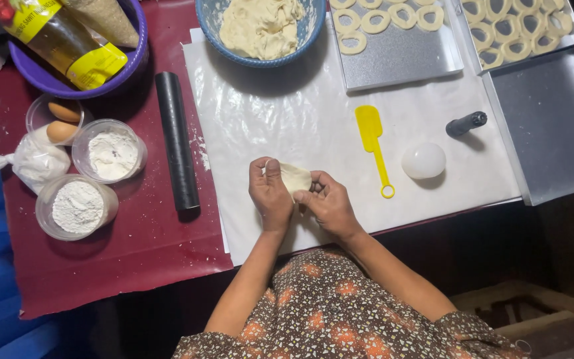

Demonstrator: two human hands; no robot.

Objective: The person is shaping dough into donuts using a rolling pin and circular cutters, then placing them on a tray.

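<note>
Dough [295,177] sits pinched between left hand [270,196] and right hand [330,205]; black roller [176,141] left, yellow spatula [373,143] right, yellow-labelled packet [68,41] far left.

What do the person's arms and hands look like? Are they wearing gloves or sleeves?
No gloves: the left hand and right hand are bare, with no rings or watch that I can see. Both forearms are uncovered. Short sleeves end near the elbows, part of a brown dress dotted with tiny pale specks and orange flowers.
</note>
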